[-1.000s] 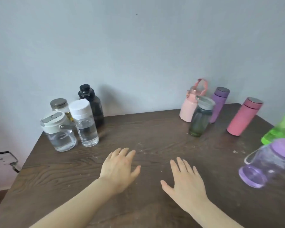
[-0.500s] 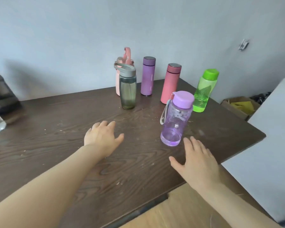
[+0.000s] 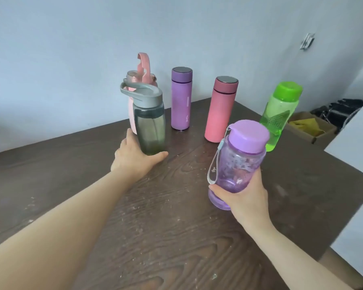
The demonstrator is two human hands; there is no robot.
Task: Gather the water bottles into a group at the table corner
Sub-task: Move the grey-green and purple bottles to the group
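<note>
Several bottles stand on a dark wooden table (image 3: 176, 237) near its far right corner. My left hand (image 3: 134, 158) wraps the base of a smoky grey bottle (image 3: 150, 124) with a grey flip lid. Behind that one stands a pale pink bottle (image 3: 140, 78) with a raised handle. My right hand (image 3: 243, 195) grips the lower part of a clear purple bottle (image 3: 241, 155) with a lilac cap and strap. Farther back stand a matte purple flask (image 3: 181, 99), a pink flask (image 3: 221, 109) and a green bottle (image 3: 281, 114).
A pale wall runs behind the table. The table's right edge drops off close to the green bottle. Beyond it lie a cardboard box (image 3: 308, 126) with yellow cloth and dark clutter (image 3: 335, 109) on the floor. A white surface (image 3: 356, 164) stands at the right.
The view swung right, away from the clear and black bottles at the left corner. Both hands left the bare table: the left closed on the grey bottle, the right on the purple one.
</note>
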